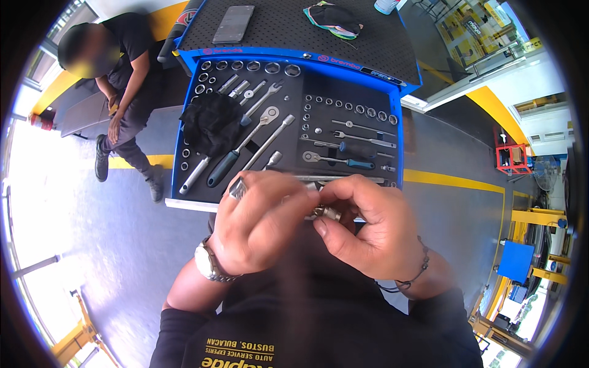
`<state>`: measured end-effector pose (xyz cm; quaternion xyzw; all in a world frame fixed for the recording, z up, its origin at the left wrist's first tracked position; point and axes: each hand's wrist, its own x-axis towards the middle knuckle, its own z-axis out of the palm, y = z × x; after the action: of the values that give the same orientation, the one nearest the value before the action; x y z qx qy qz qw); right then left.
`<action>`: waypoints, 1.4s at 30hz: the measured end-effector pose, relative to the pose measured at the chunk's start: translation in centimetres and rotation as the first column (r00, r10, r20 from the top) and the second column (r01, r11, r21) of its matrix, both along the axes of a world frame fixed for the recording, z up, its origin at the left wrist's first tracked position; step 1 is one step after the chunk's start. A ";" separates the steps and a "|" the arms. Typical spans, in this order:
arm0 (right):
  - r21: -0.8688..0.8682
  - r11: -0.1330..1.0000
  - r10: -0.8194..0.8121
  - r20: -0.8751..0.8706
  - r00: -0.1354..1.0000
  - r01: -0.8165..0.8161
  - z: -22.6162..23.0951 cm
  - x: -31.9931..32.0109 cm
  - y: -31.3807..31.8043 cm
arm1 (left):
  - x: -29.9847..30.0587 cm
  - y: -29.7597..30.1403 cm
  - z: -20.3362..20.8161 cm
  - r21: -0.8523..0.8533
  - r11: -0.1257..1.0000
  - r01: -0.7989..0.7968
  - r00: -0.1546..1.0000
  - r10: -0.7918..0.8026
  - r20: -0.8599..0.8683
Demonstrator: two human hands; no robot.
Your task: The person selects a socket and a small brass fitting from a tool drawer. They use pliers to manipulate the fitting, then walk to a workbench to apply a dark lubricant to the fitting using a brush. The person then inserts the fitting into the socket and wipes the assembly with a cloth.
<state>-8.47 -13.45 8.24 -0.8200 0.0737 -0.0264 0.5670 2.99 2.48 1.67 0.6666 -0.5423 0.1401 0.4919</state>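
My two hands meet above the front edge of an open tool drawer (190, 204). My right hand (380, 230) is closed, pinching a small silver socket-like piece (331, 213) between thumb and fingers. Against it, my left hand (254, 221) has its fingers curled in, partly blurred; what they grip is hidden. A shiny metal piece (237, 188) shows at the left hand's knuckles, either a ring or a held part. Just beyond lie a large ratchet (242, 147), a long extension bar (270, 142), a smaller ratchet (337, 161) and rows of sockets (350, 106) in dark foam.
A bunched black cloth (211, 122) covers part of the drawer's left side. On the cabinet top (276, 30) rest a phone (234, 24) and a patterned fabric item (333, 19). A person (126, 80) sits at the far left. A red cart (512, 157) stands at the right.
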 end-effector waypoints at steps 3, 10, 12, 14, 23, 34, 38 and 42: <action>-0.045 0.999 -0.019 0.148 0.989 0.026 -1.6 0.3 0.0 | 0.2 0.0 0.3 0.073 0.996 0.043 0.989 -0.032 -0.147; 0.036 0.998 -0.055 0.175 0.983 0.049 -2.8 0.5 0.6 | 0.0 0.0 -1.4 -0.062 0.989 0.133 0.934 -0.146 -0.326; -0.032 0.997 -0.057 0.216 0.975 0.065 -3.0 0.5 0.6 | 0.1 -0.2 -1.6 -0.085 0.983 0.163 0.914 -0.183 -0.361; -0.234 0.969 -0.002 0.302 0.953 0.076 -3.5 0.3 0.1 | 0.2 -0.2 -1.5 -0.059 0.976 0.211 0.887 -0.216 -0.408; -0.017 0.991 -0.125 0.289 0.949 0.135 -4.6 -0.2 0.3 | -0.4 -1.2 -1.9 -0.069 0.992 0.110 0.969 -0.123 -0.213; -0.418 0.908 0.048 0.140 0.989 0.016 -2.6 0.3 -1.7 | -0.9 -1.1 -0.6 0.254 0.966 0.040 0.994 -0.013 -0.107; -0.228 0.973 0.038 0.042 0.998 -0.027 -3.7 0.7 -2.0 | -1.0 -1.4 -1.2 0.232 0.973 -0.001 0.994 0.027 -0.108; 0.446 0.891 -0.027 -0.136 0.990 0.085 -7.6 0.4 -1.8 | -0.8 -1.1 -2.3 0.314 0.949 0.032 0.988 0.016 -0.152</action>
<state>-8.03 -15.23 0.64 -0.6640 0.1371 0.0267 0.7346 2.15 1.34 -0.67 0.7431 -0.5212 -0.0018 0.4196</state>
